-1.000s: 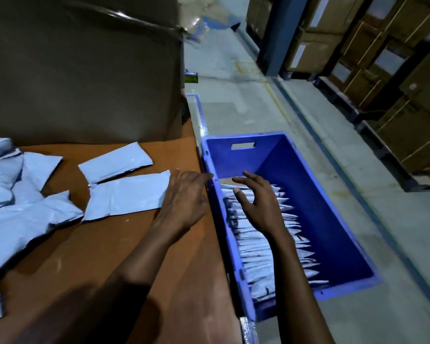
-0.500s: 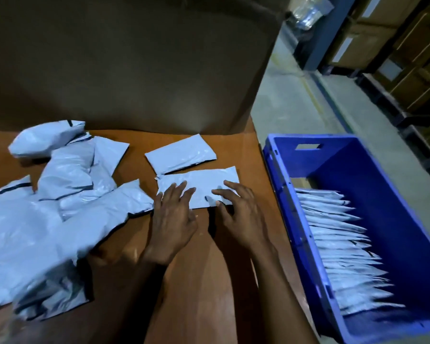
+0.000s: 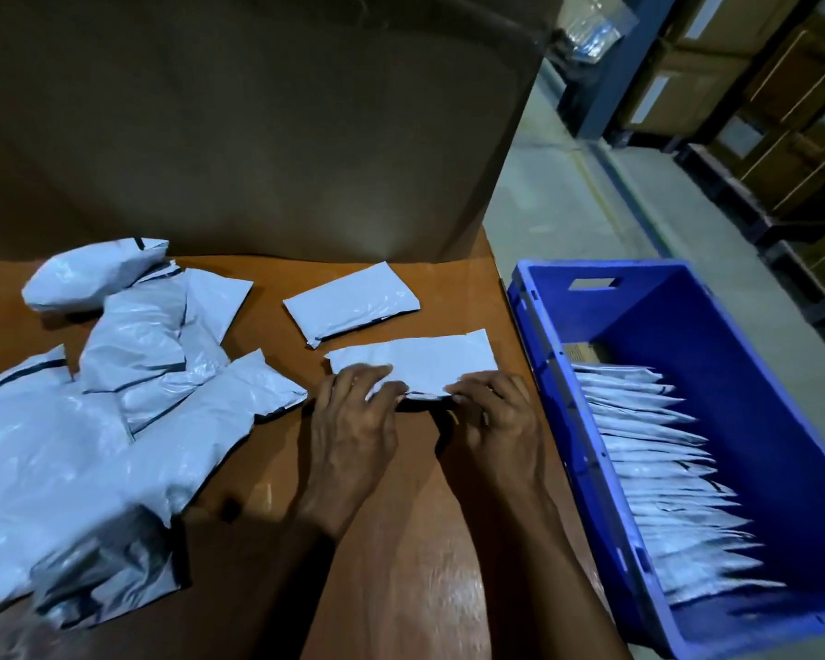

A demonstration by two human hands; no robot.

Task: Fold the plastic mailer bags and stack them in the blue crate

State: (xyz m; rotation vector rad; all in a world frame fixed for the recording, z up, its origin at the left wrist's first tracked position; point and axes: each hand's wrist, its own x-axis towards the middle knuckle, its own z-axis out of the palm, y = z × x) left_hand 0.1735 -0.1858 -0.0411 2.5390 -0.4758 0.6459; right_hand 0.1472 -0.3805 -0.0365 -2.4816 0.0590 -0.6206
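Now the left hand [image 3: 348, 421] and right hand [image 3: 496, 416] each pinch the near edge of a folded mailer bag [image 3: 425, 359] just ahead on the counter [image 3: 425, 540], likely to lift it into the blue crate [image 3: 639, 297] beside the right hand.

Blue crate [image 3: 744, 335], pale grey mailer bags [image 3: 129, 402], orange-brown table [image 3: 401, 540]

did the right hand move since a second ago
Yes. The right hand was over the blue crate; it has come left, out of the crate, onto the table, where it pinches the folded mailer bag.
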